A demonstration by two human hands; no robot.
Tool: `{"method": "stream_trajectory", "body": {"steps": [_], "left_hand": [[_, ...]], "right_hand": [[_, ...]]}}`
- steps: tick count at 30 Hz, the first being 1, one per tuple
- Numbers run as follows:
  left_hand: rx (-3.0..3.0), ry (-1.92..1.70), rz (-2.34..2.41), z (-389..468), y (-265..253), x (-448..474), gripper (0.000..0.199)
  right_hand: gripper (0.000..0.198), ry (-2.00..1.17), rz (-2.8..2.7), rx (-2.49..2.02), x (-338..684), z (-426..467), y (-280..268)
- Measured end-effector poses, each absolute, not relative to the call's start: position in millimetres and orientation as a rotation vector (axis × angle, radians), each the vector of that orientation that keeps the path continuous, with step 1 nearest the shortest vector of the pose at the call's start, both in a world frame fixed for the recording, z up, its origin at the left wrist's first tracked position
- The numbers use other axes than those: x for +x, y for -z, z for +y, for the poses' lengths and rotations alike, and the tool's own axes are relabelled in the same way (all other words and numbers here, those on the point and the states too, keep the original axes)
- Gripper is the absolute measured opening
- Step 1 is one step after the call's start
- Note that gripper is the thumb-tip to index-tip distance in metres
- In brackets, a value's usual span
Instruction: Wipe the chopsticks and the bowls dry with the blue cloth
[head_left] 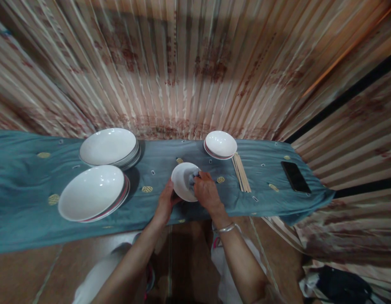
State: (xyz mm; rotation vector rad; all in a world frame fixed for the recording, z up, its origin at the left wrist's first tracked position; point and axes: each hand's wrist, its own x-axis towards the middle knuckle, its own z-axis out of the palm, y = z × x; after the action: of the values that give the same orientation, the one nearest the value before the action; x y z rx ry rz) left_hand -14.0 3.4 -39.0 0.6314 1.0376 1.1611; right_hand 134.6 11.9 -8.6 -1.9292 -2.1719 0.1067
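A small white bowl (180, 178) is over the front half of the cloth-covered table, tilted a little toward me. My left hand (166, 200) grips its left rim, thumb on the edge and fingers underneath. Bunched inside the bowl's right side is a grey-blue cloth (192, 177), pinched in my right hand (207, 189), which partly hides it. A silver bangle circles my right wrist. Whether the bowl's base touches the table is hidden.
Large white bowls (92, 192) stand stacked at the left, with stacked plates (108, 145) behind them. Small stacked bowls (220, 143) sit at the back right, beside several chopsticks (241, 172). A black phone (295, 177) lies farther right. Curtains (189, 63) hang behind the table (157, 202).
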Motion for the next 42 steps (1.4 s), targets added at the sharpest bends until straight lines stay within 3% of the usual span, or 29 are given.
{"method": "stream_trajectory", "body": {"steps": [8,14,22,42], "left_hand": [[0.589,-1.151,1.087,7.2,38.1,-19.5,0.068],[0.52,-1.155,1.121,8.1,40.1,-20.5,0.058],[0.554,-1.165,1.139,8.3,43.6,-21.8,0.056],[0.661,-1.142,1.076,0.1,35.0,-20.4,0.061]], "right_hand": [[0.022,-0.661,-2.211,-1.693,143.3,8.0,5.8],[0.046,-1.004,-1.823,-1.384,123.0,6.5,5.1],[0.025,-0.661,-1.795,-1.505,96.1,31.1,4.7],[0.021,-0.156,-1.879,-1.858,117.1,46.2,1.1]]}}
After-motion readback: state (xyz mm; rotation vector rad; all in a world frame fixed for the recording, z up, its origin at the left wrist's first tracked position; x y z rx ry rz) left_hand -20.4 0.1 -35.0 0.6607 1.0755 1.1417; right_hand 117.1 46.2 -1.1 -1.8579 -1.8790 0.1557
